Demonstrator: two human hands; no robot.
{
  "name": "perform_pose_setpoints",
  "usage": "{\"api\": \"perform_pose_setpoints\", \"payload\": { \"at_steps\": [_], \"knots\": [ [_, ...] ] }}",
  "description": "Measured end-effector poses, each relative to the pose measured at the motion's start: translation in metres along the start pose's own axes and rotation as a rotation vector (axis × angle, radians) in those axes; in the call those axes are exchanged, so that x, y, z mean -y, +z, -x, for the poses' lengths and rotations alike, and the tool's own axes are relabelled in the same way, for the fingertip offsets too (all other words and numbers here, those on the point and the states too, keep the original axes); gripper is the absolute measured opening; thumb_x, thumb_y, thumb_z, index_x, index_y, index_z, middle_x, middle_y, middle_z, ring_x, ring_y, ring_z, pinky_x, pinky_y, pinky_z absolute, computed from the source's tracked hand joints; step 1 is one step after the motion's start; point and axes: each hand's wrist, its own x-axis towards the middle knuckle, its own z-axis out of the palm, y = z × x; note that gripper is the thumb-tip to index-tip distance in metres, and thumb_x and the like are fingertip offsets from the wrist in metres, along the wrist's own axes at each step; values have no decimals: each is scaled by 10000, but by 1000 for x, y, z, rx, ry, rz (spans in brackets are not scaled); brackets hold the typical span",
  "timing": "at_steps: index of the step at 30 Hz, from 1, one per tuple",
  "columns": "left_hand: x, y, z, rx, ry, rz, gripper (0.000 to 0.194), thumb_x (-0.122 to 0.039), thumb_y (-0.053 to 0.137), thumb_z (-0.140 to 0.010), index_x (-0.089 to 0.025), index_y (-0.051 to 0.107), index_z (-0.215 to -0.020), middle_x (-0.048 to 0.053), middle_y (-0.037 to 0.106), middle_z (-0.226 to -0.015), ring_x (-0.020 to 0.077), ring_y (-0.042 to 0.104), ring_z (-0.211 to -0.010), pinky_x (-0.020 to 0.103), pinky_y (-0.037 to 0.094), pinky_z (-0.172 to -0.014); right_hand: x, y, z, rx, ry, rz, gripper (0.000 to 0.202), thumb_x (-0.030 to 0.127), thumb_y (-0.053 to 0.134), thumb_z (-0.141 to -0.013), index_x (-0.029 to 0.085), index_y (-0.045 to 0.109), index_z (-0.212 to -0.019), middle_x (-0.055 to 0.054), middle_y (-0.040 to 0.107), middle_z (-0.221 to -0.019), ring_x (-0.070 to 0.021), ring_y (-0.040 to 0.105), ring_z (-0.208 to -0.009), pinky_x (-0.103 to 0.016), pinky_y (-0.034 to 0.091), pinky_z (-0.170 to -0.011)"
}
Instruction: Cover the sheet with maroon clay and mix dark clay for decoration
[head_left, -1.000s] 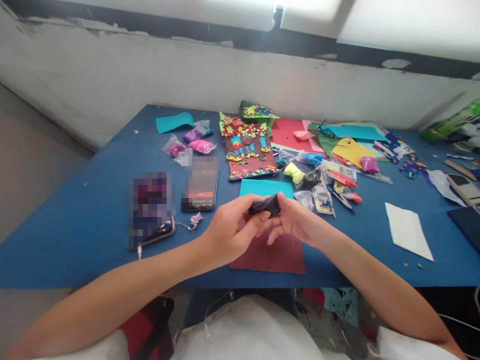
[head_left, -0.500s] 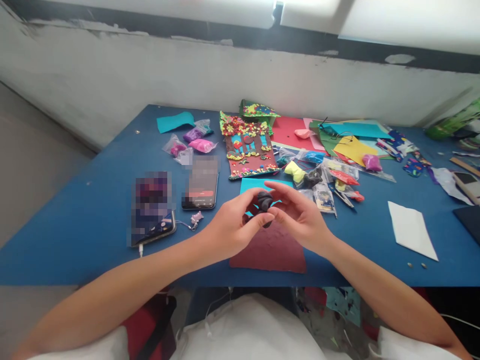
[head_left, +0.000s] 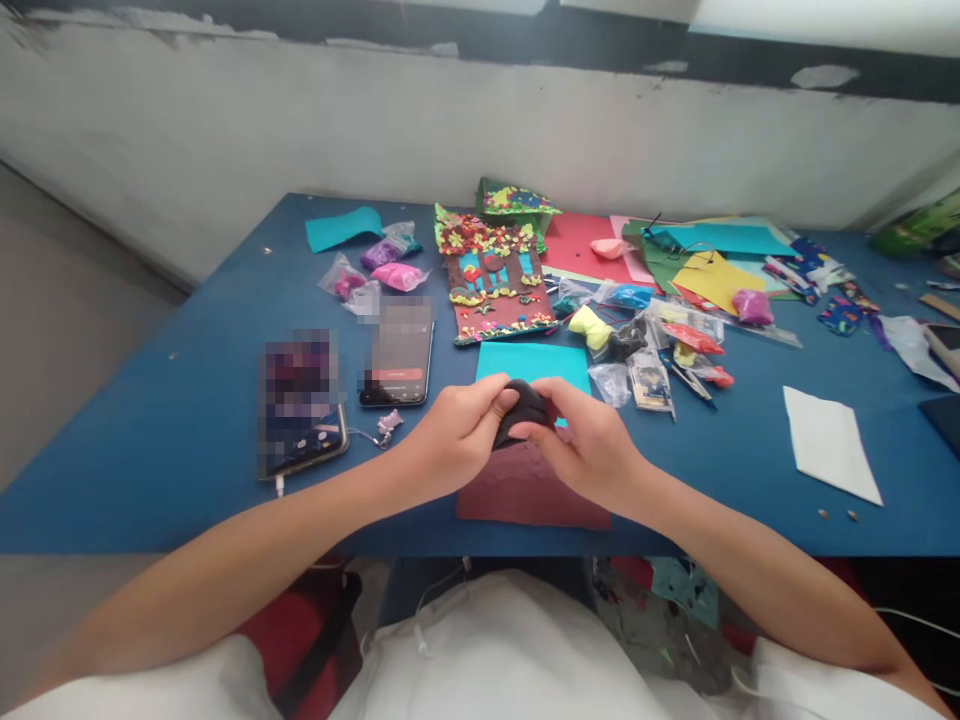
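A lump of black clay [head_left: 523, 412] is pinched between both hands, in mid-view. My left hand [head_left: 469, 430] grips its left side, thumb on top. On the right side, my right hand [head_left: 589, 430] presses it with thumb and fingers. Under the hands lies a sheet with a brown clay-covered part [head_left: 534, 490] and a turquoise part [head_left: 532, 362]. Behind it rests a decorated clay panel [head_left: 496, 280] with flowers and brown trunks.
Two phones [head_left: 400, 350] [head_left: 300, 405] lie at the left, one with a cable and a charm [head_left: 390, 422]. Bagged clay [head_left: 694, 338], coloured paper [head_left: 720, 280] and a glasses frame spread at the back right. A white sheet [head_left: 831, 443] lies at the right.
The black clay shows as a wider, flatter lump between the fingers. Both hands have shifted their hold on it, and the camera view has moved slightly.
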Motion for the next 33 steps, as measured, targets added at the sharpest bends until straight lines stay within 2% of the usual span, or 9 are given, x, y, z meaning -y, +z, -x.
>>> {"api": "perform_pose_setpoints", "payload": {
  "at_steps": [7, 12, 16, 20, 23, 25, 27, 29, 33],
  "knots": [
    [-8, -6, -3, -4, -117, 213, 354, -326, 388, -948, -198, 362, -620, -62, 326, -561, 78, 317, -494, 209, 274, -477, -25, -25, -14, -201, 134, 142, 151, 282, 559, -933, 191, 624, -831, 34, 609, -607, -97, 533, -507, -208, 406, -492],
    [-7, -8, -4, -8, -299, 700, 236, -364, 530, -897, -186, 495, -747, -52, 478, -575, 87, 448, -489, 192, 362, -457, -43, -44, -19, -481, 195, 201, 250, 409, 547, -933, 202, 678, -883, -11, 679, -722, -135, 609, -598, -256, 472, -567],
    [-7, -3, -5, 4, -351, 999, 309, -467, 652, -825, -170, 579, -870, 11, 633, -759, 137, 612, -708, 241, 505, -645, -35, -35, -16, -235, 61, -75, 351, 452, 515, -948, 222, 626, -1188, -87, 705, -1085, -193, 680, -935, -296, 546, -706],
    [-6, 5, -4, 156, -371, 1020, 539, -550, 786, -681, -179, 638, -1043, 51, 681, -951, 199, 643, -909, 285, 507, -774, -20, -11, -11, 103, -72, -66, 671, 423, 597, -906, 247, 326, -1495, -145, 534, -1415, -259, 525, -1293, -410, 509, -983],
    [-2, 6, -4, 102, -405, 890, 485, -486, 830, -658, -170, 665, -987, 26, 671, -853, 166, 626, -808, 262, 483, -722, -16, -9, -11, 220, -138, -8, 934, 573, 634, -836, 230, 147, -1556, -167, 441, -1499, -281, 428, -1388, -459, 418, -1091],
    [2, 2, -8, 11, -432, 884, 484, -507, 836, -640, -157, 663, -927, 19, 661, -787, 140, 608, -728, 243, 471, -669, -22, -23, -15, 223, -140, 20, 997, 679, 619, -780, 211, 189, -1548, -165, 455, -1493, -290, 445, -1373, -459, 413, -1089],
    [4, -4, -12, -66, -441, 915, 530, -489, 875, -587, -156, 654, -935, 15, 662, -775, 127, 599, -686, 228, 466, -628, -35, -46, -19, 159, -43, 107, 778, 667, 548, -842, 200, 418, -1450, -145, 576, -1385, -281, 539, -1278, -441, 445, -1041],
    [3, -11, -16, -125, -420, 944, 523, -454, 891, -573, -162, 647, -931, -4, 637, -722, 115, 580, -637, 218, 458, -588, -53, -74, -23, 10, 195, 340, 455, 528, 447, -950, 199, 662, -1178, -123, 705, -1171, -269, 629, -1120, -434, 463, -980],
    [-6, -19, -16, -60, -411, 953, 568, -694, 764, -598, -153, 607, -671, -10, 542, -580, 114, 546, -524, 237, 432, -513, -81, -119, -22, -105, 716, 750, 307, 279, 463, -908, 125, 721, -971, -178, 735, -985, -332, 658, -995, -457, 469, -873]
  ]
}}
